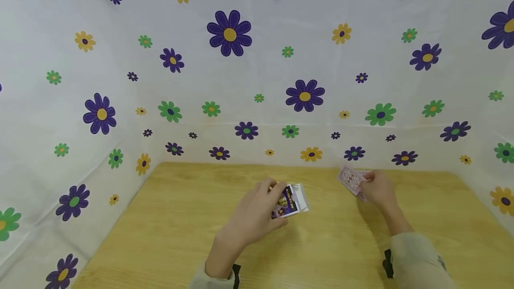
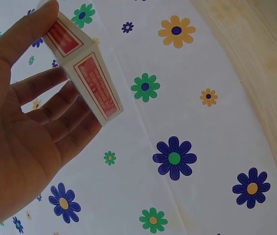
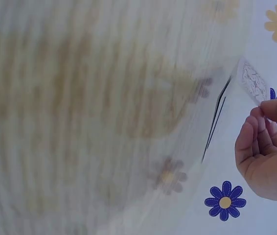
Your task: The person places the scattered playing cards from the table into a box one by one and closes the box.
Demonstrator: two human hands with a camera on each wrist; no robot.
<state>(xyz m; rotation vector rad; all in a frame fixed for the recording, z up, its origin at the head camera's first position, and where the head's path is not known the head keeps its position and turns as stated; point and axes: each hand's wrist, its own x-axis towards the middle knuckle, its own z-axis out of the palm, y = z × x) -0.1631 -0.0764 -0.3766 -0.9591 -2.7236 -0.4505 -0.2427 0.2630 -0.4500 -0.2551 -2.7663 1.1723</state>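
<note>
In the head view my left hand (image 1: 253,217) grips a small playing card box (image 1: 286,202), its printed face dark with yellow lettering. The white end flap (image 1: 301,197) of the box stands out to the right. Seen from the left wrist, red-and-white panels of the card box (image 2: 97,85) show between thumb and fingers (image 2: 55,105). Over the table's back right part, my right hand (image 1: 377,188) pinches patterned playing cards (image 1: 351,179) between thumb and fingers. The right wrist view shows one playing card (image 3: 252,81) tilted above the fingertips, with its ornate back visible.
Both hands are over a wooden table (image 1: 192,204). Behind it and along the sides hangs a white cloth (image 1: 257,70) printed with purple, yellow and green flowers. A dark band (image 1: 387,263) shows at the right sleeve (image 1: 417,258).
</note>
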